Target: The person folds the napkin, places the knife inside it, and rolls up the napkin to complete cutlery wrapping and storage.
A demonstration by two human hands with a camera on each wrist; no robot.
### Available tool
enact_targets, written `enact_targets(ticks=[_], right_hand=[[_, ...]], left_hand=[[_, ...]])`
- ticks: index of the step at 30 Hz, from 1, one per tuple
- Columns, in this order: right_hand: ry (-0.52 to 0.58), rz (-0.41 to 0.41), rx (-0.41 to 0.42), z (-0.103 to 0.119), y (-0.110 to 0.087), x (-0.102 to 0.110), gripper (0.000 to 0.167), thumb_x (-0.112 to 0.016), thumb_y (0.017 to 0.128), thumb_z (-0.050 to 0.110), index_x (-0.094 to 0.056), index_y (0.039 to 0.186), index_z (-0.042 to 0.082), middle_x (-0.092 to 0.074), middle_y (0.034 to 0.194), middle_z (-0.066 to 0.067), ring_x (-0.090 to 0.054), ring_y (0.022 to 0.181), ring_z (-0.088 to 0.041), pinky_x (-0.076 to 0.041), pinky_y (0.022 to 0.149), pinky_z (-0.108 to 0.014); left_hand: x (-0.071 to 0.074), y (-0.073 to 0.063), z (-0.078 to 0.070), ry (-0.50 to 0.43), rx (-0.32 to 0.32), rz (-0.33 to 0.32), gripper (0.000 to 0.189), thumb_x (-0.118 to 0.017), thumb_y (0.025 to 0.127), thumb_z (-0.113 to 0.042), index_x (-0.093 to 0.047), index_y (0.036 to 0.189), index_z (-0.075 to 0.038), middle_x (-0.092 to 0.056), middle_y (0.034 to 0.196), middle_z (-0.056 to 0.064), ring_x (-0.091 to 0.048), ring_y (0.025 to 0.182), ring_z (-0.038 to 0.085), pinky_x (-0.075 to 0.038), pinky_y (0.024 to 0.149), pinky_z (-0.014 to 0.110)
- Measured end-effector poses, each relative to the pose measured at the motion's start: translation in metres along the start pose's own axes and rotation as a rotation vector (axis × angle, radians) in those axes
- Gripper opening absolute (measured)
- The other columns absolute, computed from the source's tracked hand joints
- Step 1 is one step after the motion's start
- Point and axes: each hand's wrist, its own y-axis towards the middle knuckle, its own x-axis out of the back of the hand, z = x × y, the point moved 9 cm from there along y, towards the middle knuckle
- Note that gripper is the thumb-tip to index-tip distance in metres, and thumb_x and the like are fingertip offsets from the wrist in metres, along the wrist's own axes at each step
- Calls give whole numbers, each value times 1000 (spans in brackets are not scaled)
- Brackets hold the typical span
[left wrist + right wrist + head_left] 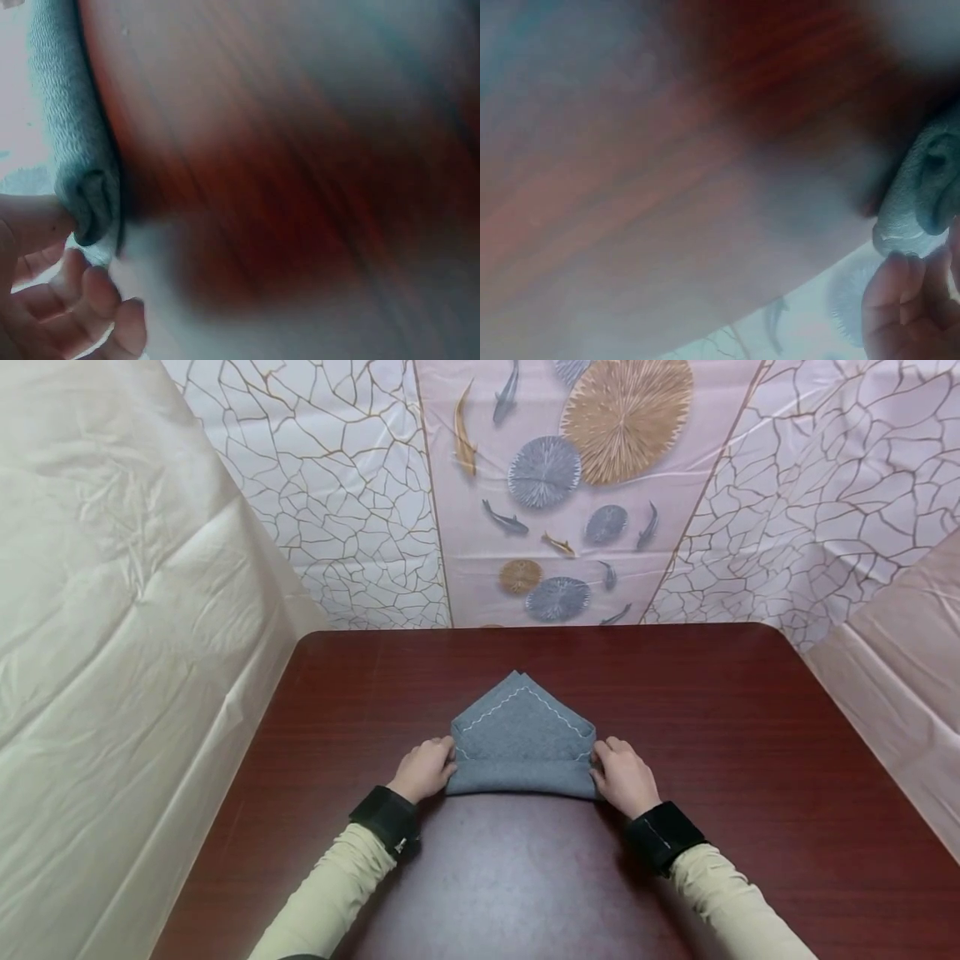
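Note:
A grey cloth (519, 727) with white wavy stitching lies on the table in front of me, its folded far end coming to a point. Its near edge is turned over into a thick roll (521, 777). My left hand (425, 768) pinches the left end of this roll, and my right hand (627, 779) pinches the right end. In the left wrist view the spiralled roll end (91, 199) sits between thumb and fingers (101, 292). The right wrist view shows the other roll end (911, 199) at the fingertips of my right hand (911, 307).
The dark red-brown table (360, 693) has rounded far corners. Behind it hangs a patterned sheet (360, 485) with fish and round leaf prints. Pale draped fabric (135, 652) borders the left side, and more fabric (900, 668) borders the right.

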Motion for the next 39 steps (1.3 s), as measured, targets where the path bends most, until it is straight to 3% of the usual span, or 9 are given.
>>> enact_targets(ticks=[5,11,19,24,29,33,39], right_hand=[[-89,-66,100,10,1,0,25,-69,65,-6,-51,60,11,-41,64,1,-44,65,-20,-41,51,-31],[-126,-94,166,16,-2,1,13,-71,66,-2,-61,66,7,-55,69,-4,-48,65,-22,-43,53,-33],[-159,-90,274,21,-11,1,3,-66,73,2,-68,74,4,-58,70,-5,-51,64,-24,-44,55,-35],[-154,-37,303,21,-19,-1,17,-68,75,11,-70,87,-1,-64,84,-11,-58,78,-27,-48,63,-39],[-187,92,294,18,-25,-6,40,-73,69,22,-67,98,-4,-62,96,-14,-56,89,-28,-46,70,-42],[-200,112,317,21,-27,-7,40,-73,63,18,-67,96,-4,-61,91,-11,-55,87,-26,-45,67,-41],[-213,84,351,28,-29,-6,34,-67,58,11,-66,89,-3,-57,80,-8,-52,77,-25,-43,64,-38]], left_hand=[[8,-2,-15,80,-101,-54,15,-68,76,-5,-56,71,-12,-48,72,0,-54,70,22,-45,55,34],[11,-5,-23,155,-154,-98,13,-63,78,-2,-62,70,-12,-52,73,1,-53,74,20,-47,58,32],[12,-14,-28,162,-214,-86,12,-60,80,-18,-61,71,-10,-53,73,2,-51,68,21,-45,57,34],[7,-23,-35,273,-259,-51,27,-67,71,-32,-64,81,-7,-55,79,4,-52,73,22,-45,61,35],[2,-26,-46,382,-301,-67,15,-66,64,-18,-59,73,-9,-53,77,5,-50,73,23,-41,58,34],[1,-25,-50,422,-304,-91,10,-64,63,-8,-56,68,-10,-52,72,5,-49,70,23,-41,56,33],[3,-27,-52,403,-313,-96,7,-65,63,-7,-59,66,-9,-52,68,5,-50,65,22,-42,54,33]])
